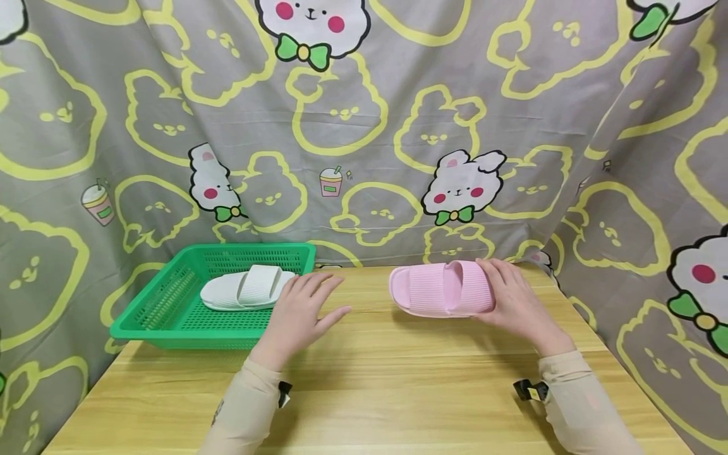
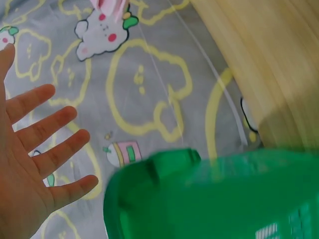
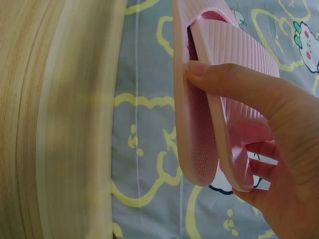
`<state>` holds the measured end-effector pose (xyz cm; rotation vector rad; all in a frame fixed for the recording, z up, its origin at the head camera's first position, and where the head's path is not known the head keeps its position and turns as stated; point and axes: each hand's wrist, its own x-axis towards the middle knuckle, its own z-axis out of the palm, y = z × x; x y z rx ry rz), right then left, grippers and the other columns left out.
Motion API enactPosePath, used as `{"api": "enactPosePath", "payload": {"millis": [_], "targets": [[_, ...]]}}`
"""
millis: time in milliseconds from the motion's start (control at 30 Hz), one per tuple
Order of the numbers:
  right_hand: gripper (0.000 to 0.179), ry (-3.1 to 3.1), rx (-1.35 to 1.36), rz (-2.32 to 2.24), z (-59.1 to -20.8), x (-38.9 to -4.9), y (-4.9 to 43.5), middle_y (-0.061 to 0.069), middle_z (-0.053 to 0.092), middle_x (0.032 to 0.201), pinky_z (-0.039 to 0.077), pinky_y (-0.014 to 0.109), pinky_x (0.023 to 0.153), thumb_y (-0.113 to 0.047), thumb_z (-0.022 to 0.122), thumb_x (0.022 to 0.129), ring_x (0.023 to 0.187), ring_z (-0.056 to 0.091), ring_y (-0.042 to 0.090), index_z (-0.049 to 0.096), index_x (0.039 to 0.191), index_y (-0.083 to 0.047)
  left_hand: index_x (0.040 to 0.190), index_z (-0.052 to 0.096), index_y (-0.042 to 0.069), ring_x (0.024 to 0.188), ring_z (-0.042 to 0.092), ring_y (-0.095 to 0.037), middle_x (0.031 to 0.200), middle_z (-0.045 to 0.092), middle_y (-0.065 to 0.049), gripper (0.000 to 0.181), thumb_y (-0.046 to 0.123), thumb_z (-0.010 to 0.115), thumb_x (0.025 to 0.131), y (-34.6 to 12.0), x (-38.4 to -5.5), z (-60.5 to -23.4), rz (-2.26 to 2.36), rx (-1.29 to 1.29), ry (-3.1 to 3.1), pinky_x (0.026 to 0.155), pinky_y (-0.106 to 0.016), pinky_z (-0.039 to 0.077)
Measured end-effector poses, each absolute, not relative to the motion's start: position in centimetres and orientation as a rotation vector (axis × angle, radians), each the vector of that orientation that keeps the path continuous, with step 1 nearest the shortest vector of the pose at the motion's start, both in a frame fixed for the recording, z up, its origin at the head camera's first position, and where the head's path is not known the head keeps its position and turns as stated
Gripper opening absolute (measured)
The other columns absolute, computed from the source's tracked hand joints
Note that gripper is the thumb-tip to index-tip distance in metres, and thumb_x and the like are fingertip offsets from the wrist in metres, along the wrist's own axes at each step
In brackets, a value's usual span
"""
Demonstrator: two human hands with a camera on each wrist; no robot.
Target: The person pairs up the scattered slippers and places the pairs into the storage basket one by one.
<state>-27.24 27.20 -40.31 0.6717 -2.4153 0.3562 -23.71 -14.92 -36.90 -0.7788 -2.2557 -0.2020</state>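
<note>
My right hand [image 1: 514, 300] grips a pair of pink slippers [image 1: 429, 291] at one end, above the right side of the table. In the right wrist view the two pink slippers [image 3: 197, 114] lie against each other, with the thumb across their edges and the other fingers on the far side. White slippers [image 1: 250, 289] lie in a green plastic basket [image 1: 153, 328] at the left; whether one or two cannot be told. My left hand [image 1: 298, 316] hovers by the basket's right side, fingers spread and holding nothing, as the left wrist view also shows.
A wooden table [image 1: 398, 392] carries the basket at its back left, part of it reaching past the table's left edge. Grey cloth [image 1: 364, 126] with cartoon bears and rabbits hangs close behind and at both sides.
</note>
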Motion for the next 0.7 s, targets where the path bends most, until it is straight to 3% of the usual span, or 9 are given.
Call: {"api": "enactPosePath", "payload": {"millis": [233, 533, 700], "targets": [[0.111, -2.419, 0.683, 0.352, -40.4, -27.3, 27.1, 0.023, 0.046, 0.129, 0.037, 0.059, 0.102, -0.029, 0.097, 0.047, 0.12, 0.042, 0.042, 0.042, 0.139, 0.0, 0.136, 0.056, 0.02, 0.125, 0.053, -0.029, 0.133, 0.059, -0.007, 0.06, 0.06, 0.052, 0.092, -17.7, -23.0, -36.7, -0.202, -0.691, -2.364, 0.108, -0.057, 0.037], [0.114, -2.432, 0.683, 0.357, -40.6, -27.4, 27.0, 0.022, 0.045, 0.131, 0.035, 0.06, 0.104, -0.03, 0.097, 0.046, 0.122, 0.041, 0.04, 0.041, 0.141, -0.002, 0.136, 0.057, 0.019, 0.123, 0.054, -0.034, 0.133, 0.06, -0.009, 0.061, 0.05, 0.067, 0.084, -20.9, -22.5, -36.9, -0.155, -0.659, -2.363, 0.105, -0.057, 0.038], [0.114, -2.43, 0.686, 0.354, -40.5, -27.4, 27.0, 0.022, 0.046, 0.131, 0.036, 0.059, 0.104, -0.031, 0.097, 0.046, 0.122, 0.041, 0.04, 0.04, 0.141, -0.002, 0.135, 0.057, 0.018, 0.122, 0.054, -0.034, 0.133, 0.06, -0.01, 0.061, 0.05, 0.067, 0.084, -22.6, -22.2, -37.1, -0.135, -0.64, -2.374, 0.104, -0.059, 0.038]]}}
